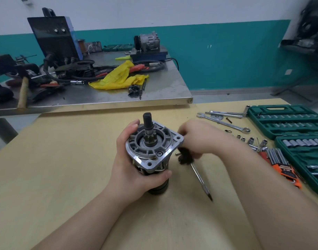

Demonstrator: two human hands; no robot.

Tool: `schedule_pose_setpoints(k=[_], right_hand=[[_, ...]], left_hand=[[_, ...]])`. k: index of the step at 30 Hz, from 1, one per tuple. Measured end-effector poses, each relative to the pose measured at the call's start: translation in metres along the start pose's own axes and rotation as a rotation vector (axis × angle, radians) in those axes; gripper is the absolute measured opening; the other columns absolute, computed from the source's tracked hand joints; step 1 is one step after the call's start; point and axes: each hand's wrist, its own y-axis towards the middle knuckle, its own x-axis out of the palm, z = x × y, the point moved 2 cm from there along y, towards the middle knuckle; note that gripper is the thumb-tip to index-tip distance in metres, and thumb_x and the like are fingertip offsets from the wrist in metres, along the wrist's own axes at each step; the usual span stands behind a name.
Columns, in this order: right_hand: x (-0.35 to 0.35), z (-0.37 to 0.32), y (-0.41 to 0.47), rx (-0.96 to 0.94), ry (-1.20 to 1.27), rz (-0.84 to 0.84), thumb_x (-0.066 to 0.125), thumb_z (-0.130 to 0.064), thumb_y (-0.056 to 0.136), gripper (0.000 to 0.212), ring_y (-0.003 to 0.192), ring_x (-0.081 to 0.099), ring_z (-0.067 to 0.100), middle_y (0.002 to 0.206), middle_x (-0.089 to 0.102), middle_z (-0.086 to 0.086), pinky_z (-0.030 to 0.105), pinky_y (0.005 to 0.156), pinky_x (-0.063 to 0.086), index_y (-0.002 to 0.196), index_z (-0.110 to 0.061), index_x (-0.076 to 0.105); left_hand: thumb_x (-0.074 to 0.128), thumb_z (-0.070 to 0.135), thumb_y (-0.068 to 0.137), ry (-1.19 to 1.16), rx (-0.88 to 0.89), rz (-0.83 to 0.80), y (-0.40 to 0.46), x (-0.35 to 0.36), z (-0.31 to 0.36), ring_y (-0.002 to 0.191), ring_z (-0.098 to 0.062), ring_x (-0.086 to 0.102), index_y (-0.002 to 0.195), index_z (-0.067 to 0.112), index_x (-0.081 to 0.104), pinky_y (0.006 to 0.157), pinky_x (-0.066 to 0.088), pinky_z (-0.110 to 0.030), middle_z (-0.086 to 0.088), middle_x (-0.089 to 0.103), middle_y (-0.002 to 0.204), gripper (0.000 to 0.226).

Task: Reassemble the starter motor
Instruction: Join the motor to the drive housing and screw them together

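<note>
The starter motor (pixel 151 147) stands upright on the yellow table (pixel 64 159), its silver flanged end housing and black pinion shaft pointing up. My left hand (pixel 131 159) grips the motor body from the left, fingers behind it and thumb across the front. Just right of the flange, my right hand (pixel 196 139) holds the black handle of a screwdriver (pixel 199 175). Its metal shaft slants down toward me, with the tip near the table. A small screw (pixel 177 153) lies on the table beside the handle.
To the right lie wrenches (pixel 225 121), loose sockets (pixel 252 140), an orange set of hex keys (pixel 282 163) and two open green socket cases (pixel 288 120). Behind is a steel bench (pixel 100 94) with a yellow rag, a hammer, cables and machines.
</note>
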Motion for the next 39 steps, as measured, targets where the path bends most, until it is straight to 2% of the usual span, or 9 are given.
schedule_pose_setpoints(k=[3, 6, 9, 11, 15, 24, 29, 33, 39], right_hand=[[-0.03, 0.001, -0.007, -0.073, 0.536, 0.269, 0.06, -0.031, 0.102, 0.017, 0.059, 0.077, 0.032, 0.075, 0.074, 0.008, 0.043, 0.053, 0.064, 0.098, -0.018, 0.07], [-0.049, -0.008, -0.02, -0.183, 0.983, 0.613, 0.055, -0.031, 0.108, 0.012, 0.067, 0.078, 0.033, 0.084, 0.07, 0.002, 0.041, 0.055, 0.063, 0.103, -0.026, 0.066], [-0.062, -0.019, -0.04, -0.316, 1.199, 0.896, 0.052, -0.032, 0.11, 0.015, 0.075, 0.08, 0.032, 0.075, 0.069, -0.012, 0.045, 0.061, 0.066, 0.108, -0.022, 0.062], [-0.065, -0.028, -0.056, -0.4, 1.252, 0.991, 0.051, -0.035, 0.11, 0.017, 0.076, 0.08, 0.032, 0.075, 0.068, -0.012, 0.043, 0.061, 0.065, 0.109, -0.021, 0.061], [-0.066, -0.047, -0.076, -0.552, 1.271, 0.986, 0.053, -0.037, 0.109, 0.018, 0.074, 0.079, 0.034, 0.079, 0.068, -0.004, 0.042, 0.058, 0.064, 0.107, -0.021, 0.062], [-0.053, -0.07, -0.091, -0.666, 1.24, 0.877, 0.053, -0.033, 0.109, 0.017, 0.067, 0.076, 0.03, 0.083, 0.069, -0.005, 0.035, 0.059, 0.06, 0.116, -0.022, 0.064], [-0.047, -0.082, -0.101, -0.784, 1.119, 0.819, 0.056, -0.026, 0.109, 0.018, 0.067, 0.074, 0.026, 0.094, 0.069, 0.002, 0.033, 0.056, 0.06, 0.125, -0.019, 0.062], [-0.047, -0.086, -0.103, -0.785, 1.096, 0.79, 0.058, -0.033, 0.101, 0.028, 0.069, 0.074, 0.026, 0.098, 0.069, 0.001, 0.031, 0.059, 0.061, 0.126, -0.02, 0.061], [-0.045, -0.085, -0.101, -0.768, 1.106, 0.766, 0.058, -0.028, 0.104, 0.023, 0.068, 0.074, 0.027, 0.097, 0.07, -0.001, 0.034, 0.058, 0.061, 0.125, -0.02, 0.062]], left_hand=[[0.103, 0.019, 0.054, -0.006, -0.003, 0.005, 0.0, 0.0, 0.001, 0.145, -0.026, 0.053, 0.151, 0.046, 0.034, 0.114, 0.047, -0.026, -0.017, 0.044, 0.158, 0.122], [0.099, 0.03, 0.055, -0.013, 0.003, 0.006, 0.0, -0.001, 0.002, 0.146, -0.028, 0.053, 0.151, 0.05, 0.033, 0.115, 0.049, -0.032, -0.016, 0.044, 0.159, 0.118], [0.099, 0.031, 0.055, 0.0, 0.018, -0.002, -0.001, -0.001, 0.001, 0.147, -0.032, 0.05, 0.15, 0.053, 0.033, 0.117, 0.049, -0.038, -0.016, 0.042, 0.162, 0.118], [0.1, 0.031, 0.054, 0.007, 0.019, -0.007, -0.002, -0.001, -0.001, 0.148, -0.033, 0.049, 0.15, 0.056, 0.033, 0.116, 0.049, -0.034, -0.015, 0.041, 0.163, 0.119], [0.102, 0.029, 0.053, 0.027, 0.005, -0.01, -0.003, -0.001, -0.005, 0.148, -0.03, 0.05, 0.152, 0.053, 0.032, 0.114, 0.047, -0.025, -0.011, 0.041, 0.164, 0.123], [0.104, 0.024, 0.052, 0.024, -0.004, -0.014, -0.003, -0.001, -0.01, 0.15, -0.033, 0.048, 0.156, 0.043, 0.033, 0.118, 0.047, -0.037, -0.006, 0.04, 0.166, 0.127], [0.102, 0.029, 0.053, 0.02, -0.024, -0.004, -0.002, -0.001, -0.01, 0.149, -0.028, 0.05, 0.154, 0.047, 0.032, 0.117, 0.046, -0.031, -0.006, 0.041, 0.166, 0.125], [0.103, 0.03, 0.053, 0.021, -0.026, -0.009, -0.002, -0.001, -0.009, 0.148, -0.024, 0.052, 0.154, 0.048, 0.032, 0.115, 0.046, -0.025, -0.005, 0.04, 0.167, 0.124], [0.102, 0.031, 0.052, 0.024, -0.029, -0.008, -0.002, -0.001, -0.009, 0.148, -0.027, 0.051, 0.153, 0.049, 0.032, 0.117, 0.047, -0.032, -0.005, 0.041, 0.166, 0.124]])
